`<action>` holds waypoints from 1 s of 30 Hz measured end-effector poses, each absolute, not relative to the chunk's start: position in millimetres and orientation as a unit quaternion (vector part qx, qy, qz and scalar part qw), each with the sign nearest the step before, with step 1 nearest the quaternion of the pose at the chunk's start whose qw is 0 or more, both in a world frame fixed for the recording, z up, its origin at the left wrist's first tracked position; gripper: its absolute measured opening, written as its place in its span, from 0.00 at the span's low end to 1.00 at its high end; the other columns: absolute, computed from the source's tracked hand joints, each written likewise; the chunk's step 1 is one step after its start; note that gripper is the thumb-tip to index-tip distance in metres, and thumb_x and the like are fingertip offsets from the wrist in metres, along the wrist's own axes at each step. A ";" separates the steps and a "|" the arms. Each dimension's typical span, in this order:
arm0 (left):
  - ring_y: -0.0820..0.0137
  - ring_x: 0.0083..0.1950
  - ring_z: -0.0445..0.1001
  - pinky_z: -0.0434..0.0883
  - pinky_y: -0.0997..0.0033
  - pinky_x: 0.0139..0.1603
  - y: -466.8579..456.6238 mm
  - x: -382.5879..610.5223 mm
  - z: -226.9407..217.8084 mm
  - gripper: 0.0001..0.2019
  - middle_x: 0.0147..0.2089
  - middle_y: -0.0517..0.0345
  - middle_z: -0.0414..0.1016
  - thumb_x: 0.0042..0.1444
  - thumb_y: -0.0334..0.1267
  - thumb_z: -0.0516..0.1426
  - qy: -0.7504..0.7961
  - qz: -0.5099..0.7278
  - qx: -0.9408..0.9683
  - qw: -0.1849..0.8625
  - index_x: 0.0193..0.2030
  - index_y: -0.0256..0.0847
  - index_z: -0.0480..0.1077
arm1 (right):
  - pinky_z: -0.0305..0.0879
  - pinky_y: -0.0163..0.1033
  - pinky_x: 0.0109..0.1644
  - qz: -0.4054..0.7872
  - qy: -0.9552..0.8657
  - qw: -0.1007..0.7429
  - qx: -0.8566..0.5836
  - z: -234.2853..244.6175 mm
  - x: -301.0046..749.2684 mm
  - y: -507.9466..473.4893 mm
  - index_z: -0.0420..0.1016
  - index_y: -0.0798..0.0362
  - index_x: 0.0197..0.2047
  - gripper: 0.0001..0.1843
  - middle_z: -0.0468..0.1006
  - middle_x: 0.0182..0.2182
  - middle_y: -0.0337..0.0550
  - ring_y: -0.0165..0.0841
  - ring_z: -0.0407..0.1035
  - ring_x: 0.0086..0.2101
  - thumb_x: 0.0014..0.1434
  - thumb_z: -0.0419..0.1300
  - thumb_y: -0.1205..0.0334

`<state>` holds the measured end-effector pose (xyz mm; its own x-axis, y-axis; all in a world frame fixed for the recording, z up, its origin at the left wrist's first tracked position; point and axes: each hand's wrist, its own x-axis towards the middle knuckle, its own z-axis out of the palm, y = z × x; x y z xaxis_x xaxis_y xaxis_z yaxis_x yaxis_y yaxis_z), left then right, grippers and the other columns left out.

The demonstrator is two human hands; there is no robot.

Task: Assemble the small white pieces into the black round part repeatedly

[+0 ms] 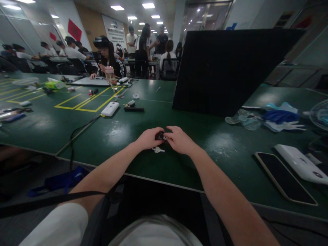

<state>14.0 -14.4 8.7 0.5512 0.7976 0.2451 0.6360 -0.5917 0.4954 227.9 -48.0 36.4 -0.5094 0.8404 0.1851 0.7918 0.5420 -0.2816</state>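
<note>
My left hand and my right hand meet just above the green table. Between their fingertips is a small dark object, partly hidden by the fingers; its kind does not show. Both hands are closed around it, the left from one side and the right from the other. Directly below them, a small whitish piece with thin ends lies on the tabletop, apart from the fingers.
A large black panel stands upright beyond my right hand. At right lie a phone, a white device and blue cloth. A white box with a cable lies at left. A person sits across the table.
</note>
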 end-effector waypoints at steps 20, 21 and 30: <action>0.64 0.43 0.78 0.74 0.62 0.45 -10.0 11.5 4.5 0.24 0.47 0.56 0.79 0.54 0.47 0.64 0.423 0.226 0.854 0.202 0.57 0.46 0.69 | 0.67 0.46 0.44 0.004 -0.851 0.232 -0.472 30.4 220.5 -38.1 0.82 0.50 0.42 0.15 0.76 0.43 0.48 0.41 0.67 0.45 0.70 0.55 0.54; 0.64 0.42 0.78 0.74 0.62 0.45 -9.6 11.3 3.6 0.24 0.46 0.56 0.79 0.54 0.47 0.64 0.422 0.228 0.853 0.204 0.57 0.46 0.69 | 0.67 0.46 0.44 -0.002 -0.851 0.235 -0.469 29.1 222.2 -36.4 0.81 0.50 0.41 0.15 0.76 0.43 0.48 0.41 0.66 0.44 0.70 0.55 0.55; 0.65 0.39 0.77 0.73 0.64 0.42 -7.6 10.4 0.3 0.24 0.43 0.57 0.79 0.54 0.48 0.64 0.429 0.243 0.846 0.205 0.56 0.45 0.69 | 0.68 0.47 0.45 0.032 -0.804 0.328 -0.496 22.5 233.6 -25.8 0.79 0.51 0.41 0.15 0.76 0.44 0.48 0.40 0.69 0.44 0.70 0.55 0.53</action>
<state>10.4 -7.6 0.3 0.5140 0.8249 0.2353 0.6259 -0.5482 0.5547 233.6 -25.8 22.5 -0.2937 0.8175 0.4954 0.7753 0.5069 -0.3769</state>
